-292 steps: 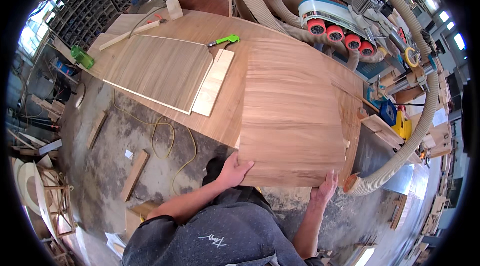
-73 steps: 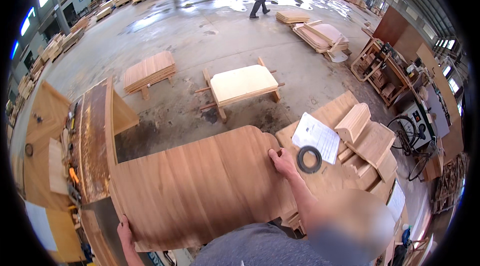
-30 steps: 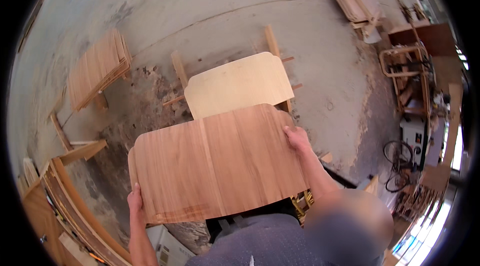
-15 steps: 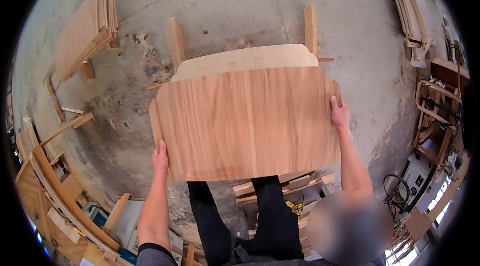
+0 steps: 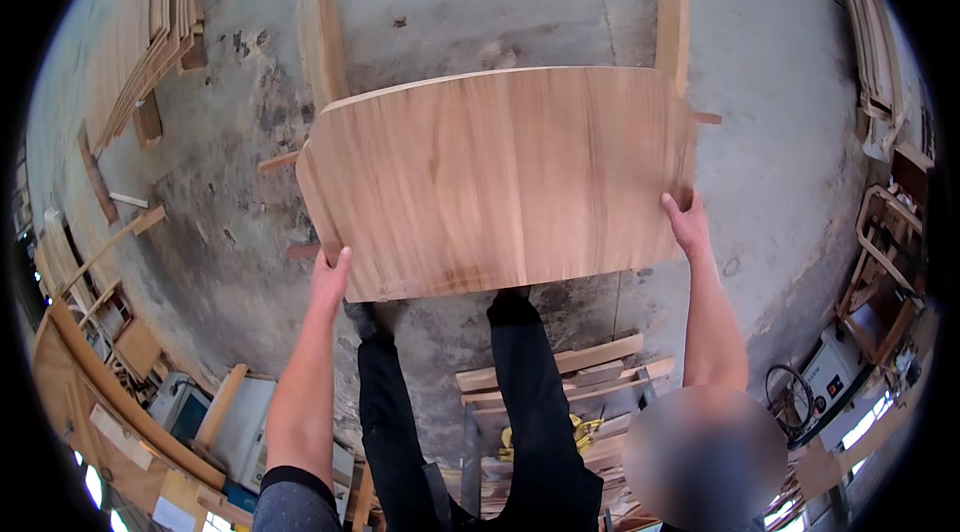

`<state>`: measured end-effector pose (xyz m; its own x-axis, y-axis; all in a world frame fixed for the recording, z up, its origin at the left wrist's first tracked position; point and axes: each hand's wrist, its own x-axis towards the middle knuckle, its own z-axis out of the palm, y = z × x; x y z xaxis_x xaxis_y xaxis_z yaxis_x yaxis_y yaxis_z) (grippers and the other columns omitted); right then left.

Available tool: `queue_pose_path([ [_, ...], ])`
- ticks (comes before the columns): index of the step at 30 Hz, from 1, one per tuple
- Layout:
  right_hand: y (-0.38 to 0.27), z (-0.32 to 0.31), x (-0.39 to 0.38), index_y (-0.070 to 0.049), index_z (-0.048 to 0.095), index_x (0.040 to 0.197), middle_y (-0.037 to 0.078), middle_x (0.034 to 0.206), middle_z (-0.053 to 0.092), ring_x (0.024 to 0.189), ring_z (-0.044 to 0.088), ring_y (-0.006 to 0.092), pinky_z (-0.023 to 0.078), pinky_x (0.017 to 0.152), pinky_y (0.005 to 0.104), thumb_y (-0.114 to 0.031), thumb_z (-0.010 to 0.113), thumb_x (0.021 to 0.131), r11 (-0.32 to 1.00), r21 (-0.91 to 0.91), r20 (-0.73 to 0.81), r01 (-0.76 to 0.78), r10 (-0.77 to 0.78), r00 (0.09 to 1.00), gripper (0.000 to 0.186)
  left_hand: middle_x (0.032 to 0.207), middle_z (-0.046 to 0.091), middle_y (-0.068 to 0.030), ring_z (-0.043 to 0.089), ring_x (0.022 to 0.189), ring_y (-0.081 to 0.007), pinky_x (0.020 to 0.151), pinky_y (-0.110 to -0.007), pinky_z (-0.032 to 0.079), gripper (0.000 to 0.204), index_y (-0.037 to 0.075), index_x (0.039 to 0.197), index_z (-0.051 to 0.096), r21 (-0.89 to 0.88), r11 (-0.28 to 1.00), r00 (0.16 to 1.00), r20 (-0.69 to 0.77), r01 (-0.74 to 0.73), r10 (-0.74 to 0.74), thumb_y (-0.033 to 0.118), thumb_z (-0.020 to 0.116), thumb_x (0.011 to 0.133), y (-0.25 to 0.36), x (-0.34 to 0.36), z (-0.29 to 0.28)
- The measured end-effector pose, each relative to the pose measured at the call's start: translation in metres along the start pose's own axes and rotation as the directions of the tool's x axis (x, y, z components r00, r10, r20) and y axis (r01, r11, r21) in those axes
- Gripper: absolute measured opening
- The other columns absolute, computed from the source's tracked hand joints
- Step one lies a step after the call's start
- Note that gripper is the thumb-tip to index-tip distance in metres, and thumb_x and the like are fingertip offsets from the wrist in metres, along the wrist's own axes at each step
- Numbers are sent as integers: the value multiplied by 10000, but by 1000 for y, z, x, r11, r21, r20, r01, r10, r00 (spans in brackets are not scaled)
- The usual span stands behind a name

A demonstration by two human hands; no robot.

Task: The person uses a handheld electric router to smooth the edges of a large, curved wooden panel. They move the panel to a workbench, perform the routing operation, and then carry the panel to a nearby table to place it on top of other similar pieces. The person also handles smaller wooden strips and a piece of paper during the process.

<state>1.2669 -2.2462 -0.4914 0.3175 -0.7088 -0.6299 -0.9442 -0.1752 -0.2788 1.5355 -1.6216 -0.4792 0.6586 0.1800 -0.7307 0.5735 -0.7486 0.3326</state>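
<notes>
Left grip (image 5: 331, 278): holding the lower-left edge of the wood panel (image 5: 500, 172), thumb on top
Right grip (image 5: 688, 224): same deal on its right edge, parted just enough for it
Wood panel: mid-frame, between both grips; can't really tell if it's touching the timber supports (image 5: 673, 32)

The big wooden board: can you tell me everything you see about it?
The wooden board is broad and brown, with light and dark grain streaks and curved far corners. It's held nearly flat. The left hand grips its left edge, the right hand its right edge. Two wooden beams stick out beyond its far side. Whether it rests on something is hidden.
</notes>
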Motion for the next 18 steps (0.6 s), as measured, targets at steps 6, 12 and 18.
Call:
queue_pose_path([
  [6, -8, 8, -7, 9, 530, 1404, 171, 1368, 613, 1278, 570, 266, 434, 1081, 377, -456, 758, 878, 997, 62, -5, -42, 42, 999, 739, 1191, 711, -142, 665, 1109, -233, 965, -372, 500, 553, -3, 1240, 649, -66, 996, 999, -15, 52, -53, 381, 779, 864, 5, 6, 2],
  [12, -15, 12, -14, 42, 536, 1379, 186, 1368, 593, 1266, 567, 295, 425, 1085, 398, -476, 763, 860, 992, 119, 16, -50, 48, 999, 768, 1196, 708, -143, 667, 1106, -230, 962, -370, 507, 558, -6, 1268, 616, -75, 997, 1000, -26, 3, -5, 355, 775, 874, -1, 16, -9],
  [18, -16, 23, -13, 74, 449, 1430, 245, 1438, 523, 1336, 517, 337, 393, 1123, 411, -430, 670, 960, 999, 19, 53, 45, -46, 998, 723, 1237, 680, -197, 649, 1166, -290, 1008, -398, 495, 649, -27, 1339, 539, 22, 999, 999, -11, 38, -38, 362, 773, 875, 24, -1, -19],
])
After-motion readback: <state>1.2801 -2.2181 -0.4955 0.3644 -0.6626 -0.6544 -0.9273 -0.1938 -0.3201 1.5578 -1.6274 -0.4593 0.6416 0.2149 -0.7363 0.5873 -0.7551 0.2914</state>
